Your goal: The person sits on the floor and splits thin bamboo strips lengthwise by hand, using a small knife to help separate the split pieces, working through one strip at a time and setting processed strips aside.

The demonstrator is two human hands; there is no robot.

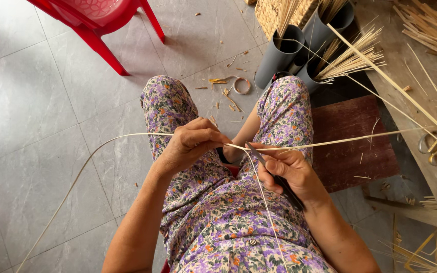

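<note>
My left hand pinches a long pale bamboo strip above my knees. The strip curves away to the lower left over the floor and runs right toward the bench. My right hand grips a dark-handled knife, its blade tip meeting the strip just right of my left fingers. A thin peeled sliver hangs from that spot down across my lap. I sit with floral-patterned trousers on both legs.
A red plastic chair stands at the upper left on grey floor tiles. Grey tubes holding bamboo sticks stand beyond my knees. A wooden bench with bamboo strips and scissors is at the right. Shavings litter the floor.
</note>
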